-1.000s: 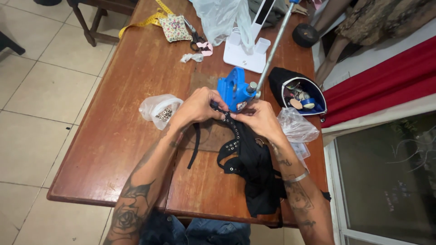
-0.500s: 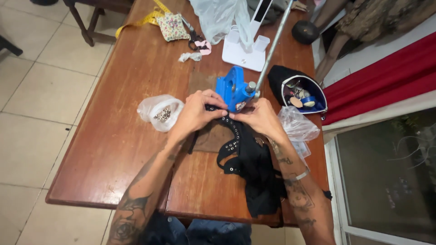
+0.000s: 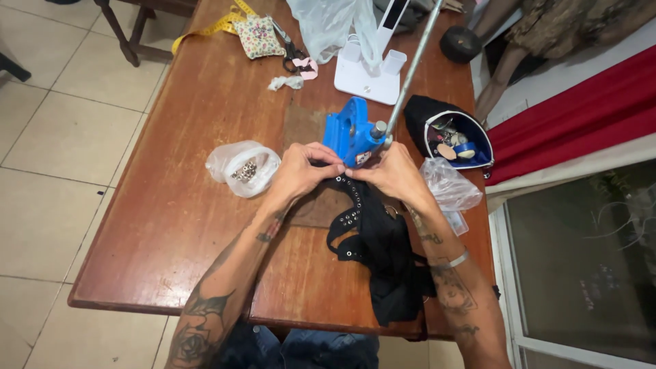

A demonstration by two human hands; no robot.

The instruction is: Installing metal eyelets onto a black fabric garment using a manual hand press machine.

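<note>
The black fabric garment with rows of silver eyelets point(image 3: 372, 239) lies on the brown wooden table point(image 3: 171, 205), its top edge now tucked closer under the blue hand press with a long metal lever point(image 3: 352, 133) than a moment ago. The left hand point(image 3: 304, 171) and right hand point(image 3: 393, 174) have drawn together, both pinching that edge at the die. A clear bag of metal eyelets point(image 3: 242, 167) sits just left.
</note>
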